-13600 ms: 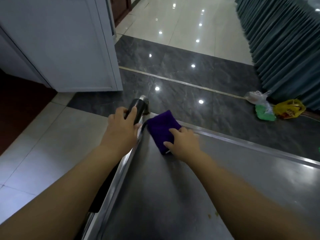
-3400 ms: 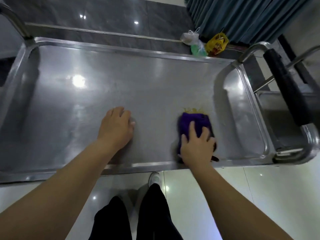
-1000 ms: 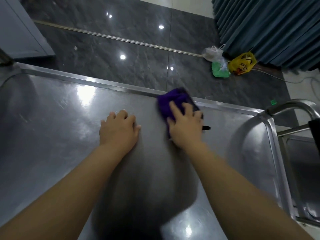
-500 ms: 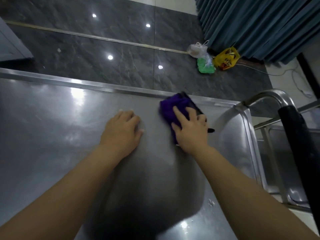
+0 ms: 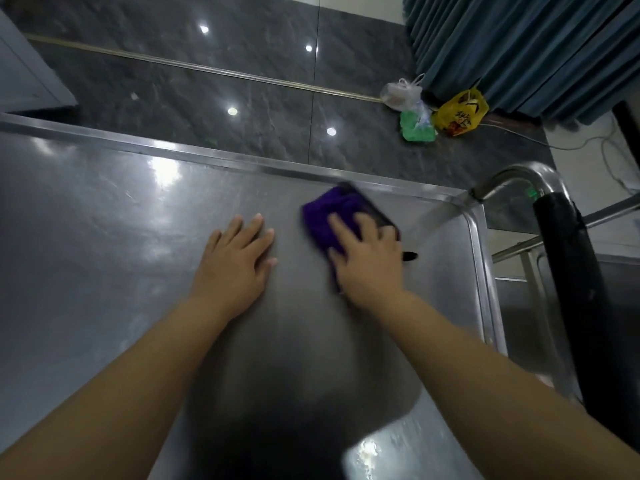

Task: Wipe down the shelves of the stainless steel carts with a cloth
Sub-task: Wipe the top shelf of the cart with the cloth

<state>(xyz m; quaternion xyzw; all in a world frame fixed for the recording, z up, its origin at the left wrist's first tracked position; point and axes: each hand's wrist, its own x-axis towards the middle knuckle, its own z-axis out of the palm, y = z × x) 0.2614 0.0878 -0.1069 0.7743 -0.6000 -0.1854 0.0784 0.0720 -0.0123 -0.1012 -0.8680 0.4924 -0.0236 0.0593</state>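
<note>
From the head view, a folded purple cloth (image 5: 329, 216) lies on the top shelf (image 5: 104, 237) of the steel cart. Its long axis runs roughly from the near side toward the far rim (image 5: 242, 166), and its far end nearly touches that rim. It is blurred, with a dark edge on its right. The right hand (image 5: 367, 268) presses it down with flat, spread fingers. The left hand (image 5: 235, 268) rests flat on bare steel beside it, grasping nothing. The right rim and the black-gripped handle (image 5: 568, 271) are near, and wide steel lies to the left.

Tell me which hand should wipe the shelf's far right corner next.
Right. The right hand presses the purple cloth flat near that corner; the left hand lies bare on the shelf, farther away.
</note>
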